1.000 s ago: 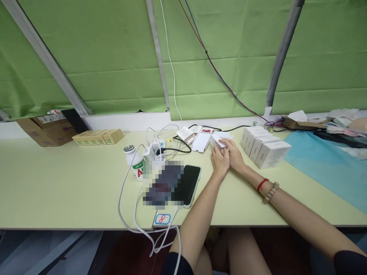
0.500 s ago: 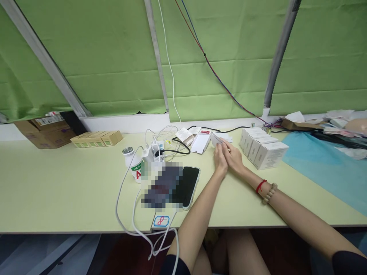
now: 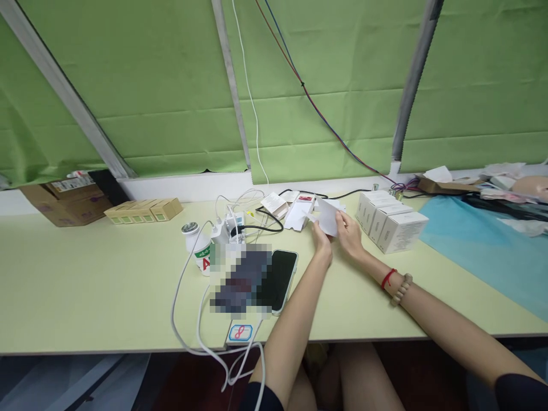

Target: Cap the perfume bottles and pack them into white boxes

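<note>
Between my two hands is a thin white cardboard piece point(image 3: 329, 216), with a narrow flap sticking out at its left. My left hand point(image 3: 322, 242) grips its lower left part, the fingers partly hidden behind it. My right hand point(image 3: 349, 233) pinches its right edge between thumb and fingers. Just beyond, an open white carton point(image 3: 298, 212) lies on the table with a red patch at its far end. To the right of my right hand stand several white boxes point(image 3: 396, 228) in a row.
Left of my forearm lie a black-screened phone point(image 3: 280, 279) and a blurred-out device. A white bottle point(image 3: 199, 248), a power strip point(image 3: 222, 231) and loose white cables point(image 3: 175, 314) are nearby. Small brown boxes point(image 3: 145, 210) stand farther left. A blue sheet point(image 3: 471, 245) covers the table's right side.
My hands have moved apart from a pressed-together position. The white cardboard, earlier mostly hidden between them, now shows a broad face and a flap.
</note>
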`<state>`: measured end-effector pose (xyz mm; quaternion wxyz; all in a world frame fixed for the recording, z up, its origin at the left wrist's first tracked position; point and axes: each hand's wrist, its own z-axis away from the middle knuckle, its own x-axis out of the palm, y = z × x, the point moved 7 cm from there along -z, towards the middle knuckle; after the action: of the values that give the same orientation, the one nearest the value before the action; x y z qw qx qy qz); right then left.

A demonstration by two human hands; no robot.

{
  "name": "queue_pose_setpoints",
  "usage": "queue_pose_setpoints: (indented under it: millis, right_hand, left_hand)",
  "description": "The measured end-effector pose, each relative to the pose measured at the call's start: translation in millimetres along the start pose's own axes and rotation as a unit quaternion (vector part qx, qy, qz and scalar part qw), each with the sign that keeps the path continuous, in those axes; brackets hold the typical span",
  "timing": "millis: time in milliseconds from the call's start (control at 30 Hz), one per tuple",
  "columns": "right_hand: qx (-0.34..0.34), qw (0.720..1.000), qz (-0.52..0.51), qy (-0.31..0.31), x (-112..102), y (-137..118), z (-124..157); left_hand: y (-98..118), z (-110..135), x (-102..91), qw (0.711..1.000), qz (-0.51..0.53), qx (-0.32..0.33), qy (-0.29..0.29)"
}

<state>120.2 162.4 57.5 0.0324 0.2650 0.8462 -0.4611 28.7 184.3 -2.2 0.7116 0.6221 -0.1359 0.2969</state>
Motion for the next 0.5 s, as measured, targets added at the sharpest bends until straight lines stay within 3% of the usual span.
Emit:
queue_pose_setpoints:
  millis: [233, 500]
  right_hand:
    - [-0.066, 0.996, 0.006, 0.064, -16, -14, -1]
    - [-0.113, 0.988, 0.102, -0.035, 0, -16, 2]
  left_hand:
    - [1, -1, 0.7, 0.999, 0.034, 0.003, -0.011]
    - [2, 5, 2.0, 0.998, 0.052, -0.026, -0.010]
